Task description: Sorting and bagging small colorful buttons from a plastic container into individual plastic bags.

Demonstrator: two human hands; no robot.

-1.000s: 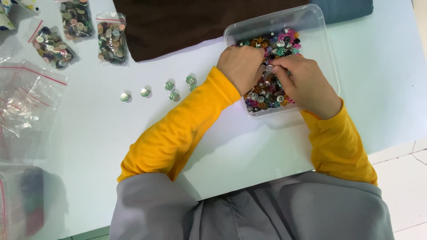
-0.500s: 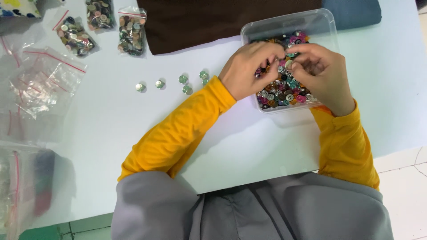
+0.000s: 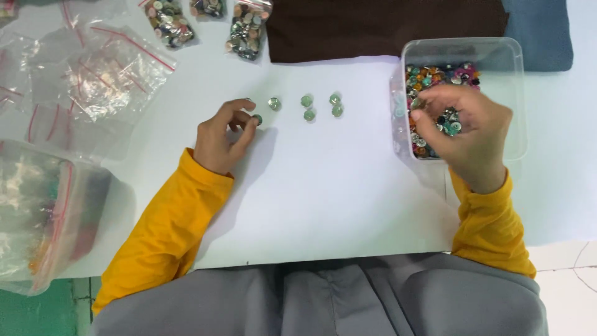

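My left hand (image 3: 224, 135) rests on the white table (image 3: 323, 186), its thumb and fingers pinched on a small green button (image 3: 257, 119) at the left end of a row of green buttons (image 3: 306, 107). My right hand (image 3: 463, 127) is inside a clear plastic box (image 3: 510, 81) full of mixed coloured buttons (image 3: 435, 74), fingers curled over the pile; whether it holds a button I cannot tell. Both arms wear yellow sleeves.
Small zip bags of buttons (image 3: 249, 28) lie at the top left, beside empty clear zip bags (image 3: 93, 81). A larger filled bag (image 3: 43, 211) sits at the left edge. Dark brown cloth (image 3: 385, 28) and blue cloth (image 3: 541, 31) lie behind the box.
My left hand has left the box and moved left to the row of green buttons. My right hand stays in the box. The camera view has shifted.
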